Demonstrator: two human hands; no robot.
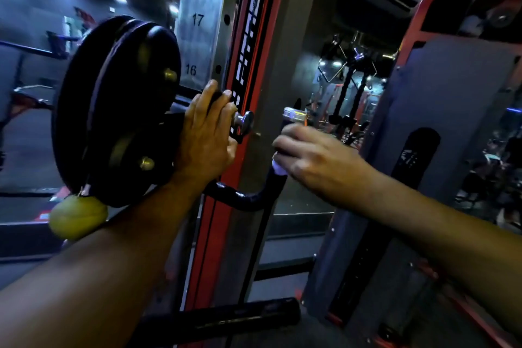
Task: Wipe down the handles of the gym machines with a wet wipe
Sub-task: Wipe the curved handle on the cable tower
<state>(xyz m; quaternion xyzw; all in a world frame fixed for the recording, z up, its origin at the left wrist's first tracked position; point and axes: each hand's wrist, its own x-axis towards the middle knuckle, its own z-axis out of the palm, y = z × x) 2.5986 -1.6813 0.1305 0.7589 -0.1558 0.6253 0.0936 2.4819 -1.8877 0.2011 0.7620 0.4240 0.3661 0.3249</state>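
The right hand is wrapped around the upright grip of the black curved handle, at about 3 o'clock from the frame's centre; a scrap of white wet wipe shows under the fingers, so the wipe is clamped between palm and grip; the chrome end cap stands just above the hand at 12 o'clock from it. The left hand sits at 9 o'clock from the right, its fingers curled over a dark part of the carriage beside the silver pull-pin knob, bracing the assembly against the red numbered upright (holes marked 16, 17 and 18 run up it); the black pulley wheel lies just left of that hand.

The step in hand looks like wiping the grip section; to do it well, keep the left hand steady so the handle cannot swing, twist the wipe around the full circumference, then draw it down through the bend toward 6 o'clock; the end cap likely wants a pass too; the yellow ball hanging below the pulley can be left alone.
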